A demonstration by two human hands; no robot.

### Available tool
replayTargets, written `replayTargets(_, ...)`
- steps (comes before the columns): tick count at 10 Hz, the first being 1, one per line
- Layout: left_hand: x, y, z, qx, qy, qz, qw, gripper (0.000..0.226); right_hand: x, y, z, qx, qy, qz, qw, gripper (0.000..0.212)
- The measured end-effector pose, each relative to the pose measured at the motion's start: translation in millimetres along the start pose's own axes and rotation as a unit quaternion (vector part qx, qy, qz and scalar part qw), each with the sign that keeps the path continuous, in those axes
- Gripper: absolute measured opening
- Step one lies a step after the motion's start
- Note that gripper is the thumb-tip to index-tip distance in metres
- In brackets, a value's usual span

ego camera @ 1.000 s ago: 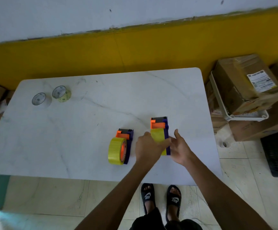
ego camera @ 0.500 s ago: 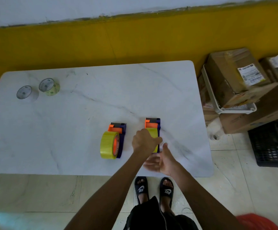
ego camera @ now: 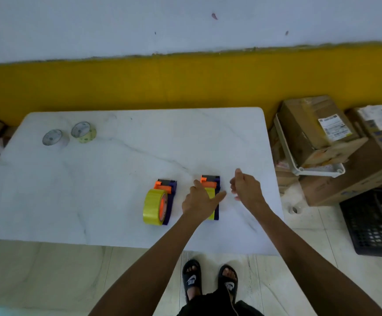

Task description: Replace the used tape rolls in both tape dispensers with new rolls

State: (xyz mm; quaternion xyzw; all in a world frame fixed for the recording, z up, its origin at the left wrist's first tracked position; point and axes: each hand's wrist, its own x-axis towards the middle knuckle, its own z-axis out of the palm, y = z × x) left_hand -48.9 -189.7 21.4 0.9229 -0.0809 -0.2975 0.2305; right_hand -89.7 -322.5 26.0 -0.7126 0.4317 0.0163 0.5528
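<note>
**Left hand on the right dispenser, right hand loose beside it**

From my remote seat I look down on a white marble-patterned table [ego camera: 108,179] set against a yellow-and-white wall. Two purple tape dispensers with orange parts stand side by side near the front edge. The left dispenser [ego camera: 170,197] carries a full yellow tape roll [ego camera: 153,207] on its orange hub, standing on edge and untouched by either hand.

My left hand [ego camera: 200,202] lies over the right dispenser [ego camera: 213,195], covering most of its yellow roll [ego camera: 210,193]; the index finger points toward the orange front piece and the thumb reaches across toward the purple side wall. The fingers are spread and resting on it. I cannot tell whether they actually clamp the roll or just press on it.

My right hand [ego camera: 247,190] is just to the right of that dispenser, apart from it, fingers loosely curled and blurred, thumb up, holding nothing.

Well apart, at the far left corner of the table, two smaller rolls lie flat, just beside each other: a clear-looking roll [ego camera: 54,137] and a pale yellow-green roll [ego camera: 84,132].

On the floor to the right of the table are stacked cardboard boxes [ego camera: 317,133], a white plastic basket [ego camera: 299,165] and a black crate [ego camera: 372,222]. My feet in black slides [ego camera: 192,279] stand on the tiled floor below the table's front edge.
</note>
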Motion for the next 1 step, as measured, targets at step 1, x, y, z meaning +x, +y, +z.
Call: replayTargets(1,-2.7,19.0,-34.6,-0.046,0.061,0.058,0.995,0.07,-6.2,-48.5,-11.3,0.0,0.007,-0.104,0.995,0.051)
